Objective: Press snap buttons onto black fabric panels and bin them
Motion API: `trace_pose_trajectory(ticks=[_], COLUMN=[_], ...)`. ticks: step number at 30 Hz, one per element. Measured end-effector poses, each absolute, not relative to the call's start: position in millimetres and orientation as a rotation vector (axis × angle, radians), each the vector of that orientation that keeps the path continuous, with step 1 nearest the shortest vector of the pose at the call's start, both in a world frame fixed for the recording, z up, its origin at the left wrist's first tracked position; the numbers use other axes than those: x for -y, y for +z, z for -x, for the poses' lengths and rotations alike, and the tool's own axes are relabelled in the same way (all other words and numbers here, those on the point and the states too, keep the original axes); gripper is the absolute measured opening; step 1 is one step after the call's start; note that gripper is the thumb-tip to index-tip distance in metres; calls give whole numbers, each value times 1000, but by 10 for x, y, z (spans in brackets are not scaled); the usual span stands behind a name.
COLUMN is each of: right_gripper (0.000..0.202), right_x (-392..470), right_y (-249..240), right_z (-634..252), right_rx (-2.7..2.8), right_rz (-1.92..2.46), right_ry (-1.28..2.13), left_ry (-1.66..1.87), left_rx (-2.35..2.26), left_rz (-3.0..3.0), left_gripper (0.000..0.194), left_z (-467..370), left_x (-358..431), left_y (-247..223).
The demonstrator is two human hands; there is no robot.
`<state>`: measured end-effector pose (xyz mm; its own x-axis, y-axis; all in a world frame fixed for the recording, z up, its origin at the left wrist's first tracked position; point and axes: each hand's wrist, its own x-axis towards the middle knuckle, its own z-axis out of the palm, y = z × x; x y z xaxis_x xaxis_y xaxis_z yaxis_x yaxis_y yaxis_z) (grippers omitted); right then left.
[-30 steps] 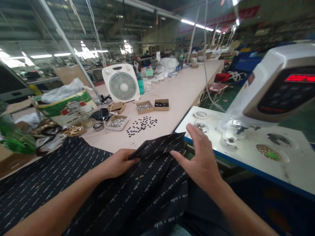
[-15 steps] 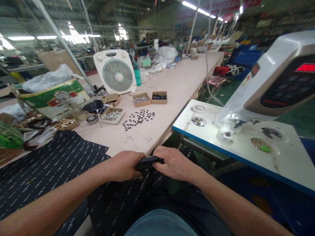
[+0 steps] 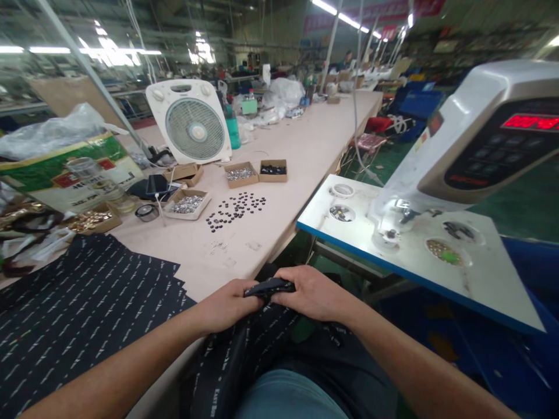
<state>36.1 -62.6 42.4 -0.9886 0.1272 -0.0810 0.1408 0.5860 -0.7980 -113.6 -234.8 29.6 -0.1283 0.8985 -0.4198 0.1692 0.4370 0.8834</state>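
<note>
A dark fabric piece (image 3: 269, 286) with white lettering is stretched between my two hands, its edge folded, above my lap. My left hand (image 3: 231, 304) pinches it on the left, thumb on top. On the right, my right hand (image 3: 308, 291) grips the same edge, fingers curled over it. The rest of the cloth hangs down across my legs. More of the same dark cloth (image 3: 100, 302) lies spread on the table's left side. Just beyond my hands, several small black snap-like parts (image 3: 238, 209) are scattered on the tabletop (image 3: 218, 262).
To the right stands a white machine (image 3: 471, 139) with a lit red display, on a white board (image 3: 419, 279) with round cups of small parts. Small boxes of metal parts (image 3: 187, 203) and black parts (image 3: 273, 170) sit near a white fan (image 3: 192, 122). A large bag (image 3: 74, 169) stands at left.
The view has turned slightly right, so the table things sit farther left. My hands still hold the folded edge, now tilted differently, and the hanging cloth has shifted to show a lettered strip.
</note>
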Motion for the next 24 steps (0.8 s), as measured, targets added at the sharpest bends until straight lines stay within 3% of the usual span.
trace_pose_trajectory(ticks=[3, 8, 20, 24], right_gripper=[9, 12, 18, 17], right_x=[613, 635, 646, 648], right_y=[409, 353, 241, 247], right_z=[-359, -294, -65, 16], right_rx=[-2776, -2716, -2627, -2608], right_rz=[-276, -331, -362, -370], right_ry=[-1426, -1538, -1600, -1583], left_ry=[886, 913, 1006, 1053], left_rx=[-1477, -1449, -1261, -1285], left_rz=[-811, -802, -476, -400], left_gripper=[32, 20, 32, 27], left_z=[1113, 1209, 1261, 1271], left_x=[2350, 2343, 2424, 2417], left_y=[205, 122, 38, -34])
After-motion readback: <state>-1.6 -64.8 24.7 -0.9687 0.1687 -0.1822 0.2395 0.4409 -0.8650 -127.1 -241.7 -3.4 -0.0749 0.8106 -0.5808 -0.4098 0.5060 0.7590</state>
